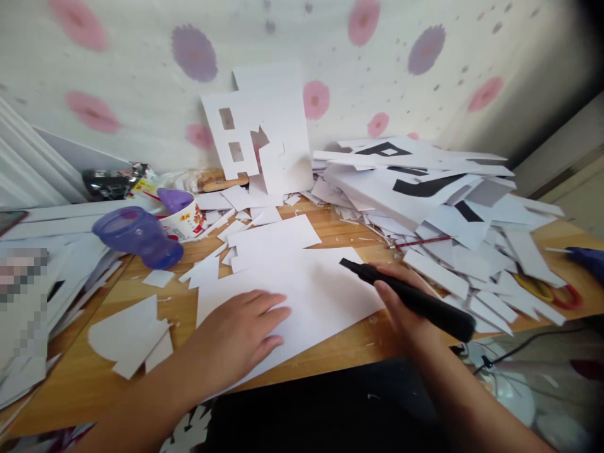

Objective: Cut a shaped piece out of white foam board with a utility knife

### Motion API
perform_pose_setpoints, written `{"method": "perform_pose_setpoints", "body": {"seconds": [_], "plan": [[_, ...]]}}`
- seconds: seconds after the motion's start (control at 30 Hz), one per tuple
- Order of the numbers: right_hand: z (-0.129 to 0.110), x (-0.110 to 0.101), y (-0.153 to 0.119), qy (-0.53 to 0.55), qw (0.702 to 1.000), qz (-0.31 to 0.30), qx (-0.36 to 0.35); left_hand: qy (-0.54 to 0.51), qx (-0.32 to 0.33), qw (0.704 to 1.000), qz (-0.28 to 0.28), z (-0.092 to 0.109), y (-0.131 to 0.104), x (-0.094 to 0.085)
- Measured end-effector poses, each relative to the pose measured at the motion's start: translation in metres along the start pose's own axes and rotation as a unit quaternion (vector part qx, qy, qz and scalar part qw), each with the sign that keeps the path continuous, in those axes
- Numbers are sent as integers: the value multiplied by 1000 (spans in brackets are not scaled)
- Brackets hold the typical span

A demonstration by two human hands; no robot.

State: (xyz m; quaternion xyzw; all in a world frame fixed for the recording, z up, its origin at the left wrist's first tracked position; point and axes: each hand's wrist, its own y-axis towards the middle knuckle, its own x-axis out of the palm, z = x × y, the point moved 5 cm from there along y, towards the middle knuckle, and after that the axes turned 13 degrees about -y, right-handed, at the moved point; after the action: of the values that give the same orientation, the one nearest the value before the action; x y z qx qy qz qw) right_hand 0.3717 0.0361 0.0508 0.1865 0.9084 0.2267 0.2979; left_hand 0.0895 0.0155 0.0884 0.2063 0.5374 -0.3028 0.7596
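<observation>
My left hand (243,336) lies flat with its fingers out on a large white sheet (302,308) near the front of the table. A black marker (427,302) is gripped in my right hand (406,305), above the right part of that sheet. Its broad tip points up and left, and looks apart from the paper. Just beyond the sheet is another white piece (274,239) with notched edges, partly overlapping it. Left of my left hand, some cut white pieces (127,333) rest on the wood.
Cut paper (453,207) is heaped at the right, with scissors (564,292) partly beneath. White cutout boards (283,132) lean upright against the patterned wall covering. A purple cup (139,233) and a printed paper tub (184,220) stand at the left, near stacked sheets (75,296).
</observation>
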Motion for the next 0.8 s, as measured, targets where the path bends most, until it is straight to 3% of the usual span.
{"method": "perform_pose_setpoints", "body": {"seconds": [0.13,0.23,0.37,0.53,0.8], "plan": [[-14,12,-3,-6,996,-25,-85,5,28,998,-60,2,69,19],[-17,17,0,-12,995,-25,-99,-2,32,998,-56,-6,91,36],[-13,21,3,-21,995,-43,-89,-14,43,999,-25,-12,91,47],[-9,24,3,-35,994,-74,-78,-27,42,999,-19,-13,89,48],[-16,23,6,-33,995,-56,-75,-27,48,998,-23,-13,90,48]]}}
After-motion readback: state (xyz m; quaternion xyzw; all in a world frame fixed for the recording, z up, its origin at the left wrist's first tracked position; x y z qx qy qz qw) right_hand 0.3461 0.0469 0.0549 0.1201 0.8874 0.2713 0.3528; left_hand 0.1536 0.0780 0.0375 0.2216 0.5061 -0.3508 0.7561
